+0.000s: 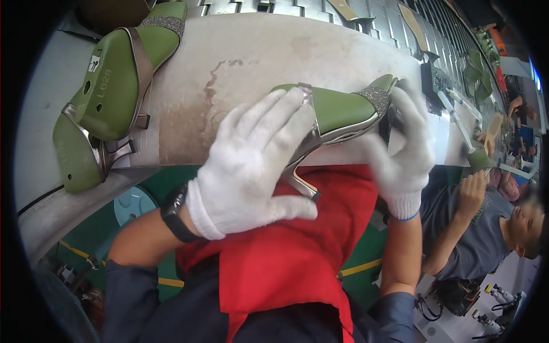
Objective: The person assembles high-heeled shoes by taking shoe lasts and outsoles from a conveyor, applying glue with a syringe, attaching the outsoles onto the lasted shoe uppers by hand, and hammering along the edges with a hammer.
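Note:
A high-heeled sandal (343,134) lies on its side near the bench's front edge. It sits on a green shoe last (343,110), with a bronze metallic strap and a glittery toe band (374,98). My left hand (251,160), in a white knit glove, grips it at the back, fingers laid over the heel end and thumb stretched below near the slim heel (303,186). Beside the toe, my right hand (406,143), gloved too and blurred, has its fingers spread. Whether those fingertips touch the toe cannot be made out.
Two more lasted sandals (123,80) are stacked on the stained pale bench (263,43) at the left. Behind it runs a slatted metal conveyor (389,26) carrying shoe parts. At the right another person (474,228) sits close by. A light-blue round stool (134,204) stands below.

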The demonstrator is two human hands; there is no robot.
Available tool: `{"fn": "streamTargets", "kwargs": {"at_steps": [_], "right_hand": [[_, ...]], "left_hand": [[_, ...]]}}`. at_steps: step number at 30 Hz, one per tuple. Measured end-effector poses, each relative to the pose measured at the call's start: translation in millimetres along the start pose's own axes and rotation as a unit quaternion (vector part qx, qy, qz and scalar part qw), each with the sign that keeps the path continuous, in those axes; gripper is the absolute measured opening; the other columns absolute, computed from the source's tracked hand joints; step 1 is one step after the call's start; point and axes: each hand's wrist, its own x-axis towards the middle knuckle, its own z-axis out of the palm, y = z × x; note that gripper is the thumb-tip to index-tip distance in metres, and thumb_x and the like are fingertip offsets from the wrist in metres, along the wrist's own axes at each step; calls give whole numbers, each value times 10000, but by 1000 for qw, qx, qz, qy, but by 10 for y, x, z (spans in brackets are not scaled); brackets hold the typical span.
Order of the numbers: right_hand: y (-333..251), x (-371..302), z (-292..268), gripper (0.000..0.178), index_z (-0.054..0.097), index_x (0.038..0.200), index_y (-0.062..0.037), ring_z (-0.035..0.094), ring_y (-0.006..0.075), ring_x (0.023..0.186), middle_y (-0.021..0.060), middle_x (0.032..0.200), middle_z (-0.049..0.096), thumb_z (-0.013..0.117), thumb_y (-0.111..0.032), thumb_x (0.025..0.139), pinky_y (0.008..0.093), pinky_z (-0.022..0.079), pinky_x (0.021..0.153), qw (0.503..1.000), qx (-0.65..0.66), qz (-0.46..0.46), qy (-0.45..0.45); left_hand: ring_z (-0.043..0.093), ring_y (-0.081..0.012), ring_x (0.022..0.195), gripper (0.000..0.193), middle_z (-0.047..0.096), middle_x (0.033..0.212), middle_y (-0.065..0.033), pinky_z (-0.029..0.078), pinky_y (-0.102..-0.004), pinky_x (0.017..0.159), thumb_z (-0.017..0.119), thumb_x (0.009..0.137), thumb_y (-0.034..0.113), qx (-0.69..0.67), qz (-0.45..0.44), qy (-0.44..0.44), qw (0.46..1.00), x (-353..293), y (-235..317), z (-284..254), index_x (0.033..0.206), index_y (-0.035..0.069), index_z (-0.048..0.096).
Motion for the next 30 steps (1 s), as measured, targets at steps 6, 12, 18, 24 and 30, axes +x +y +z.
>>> {"fn": "streamTargets", "kwargs": {"at_steps": [6, 12, 18, 24, 30], "right_hand": [[491, -504, 10, 448, 716, 1362, 19, 712, 385, 1218, 231, 1270, 750, 717, 39, 914, 467, 527, 1103, 984, -50, 170, 20], [515, -381, 6, 533, 731, 1383, -49, 699, 406, 1139, 214, 1250, 739, 657, 106, 879, 484, 544, 1034, 994, -76, 74, -10], [448, -400, 6, 641, 716, 1414, -77, 678, 404, 1067, 203, 1175, 711, 683, 110, 803, 485, 559, 959, 993, -108, 40, -36], [90, -474, -69, 564, 720, 1373, -56, 695, 398, 999, 205, 1110, 717, 775, 50, 822, 430, 572, 915, 981, 15, 178, -75], [29, -347, -373, 411, 729, 1304, 12, 744, 263, 1078, 144, 1093, 758, 816, 6, 902, 359, 578, 978, 948, 278, 150, -25]], "left_hand": [[562, -470, 1453, 841, 607, 1532, -276, 420, -498, 1248, 942, 785, 246, -20, 1, -27, 999, 369, -160, 30, 1501, -31, 600], [593, -479, 1386, 666, 644, 1432, -286, 451, -513, 1200, 790, 828, 92, 23, -22, 8, 999, 462, 24, 155, 1454, -52, 613], [643, -452, 1250, 587, 674, 1323, -247, 504, -496, 1097, 844, 836, 153, 77, -15, -11, 997, 592, 55, 149, 1357, -38, 654], [669, -390, 1083, 582, 673, 1183, -207, 533, -461, 1004, 927, 788, 260, 110, -43, -42, 992, 811, 51, 160, 1238, -19, 685], [683, -431, 1215, 770, 699, 1275, -228, 526, -471, 1093, 914, 786, 241, -28, -43, -44, 998, 926, 10, 267, 1441, -36, 618]]}}
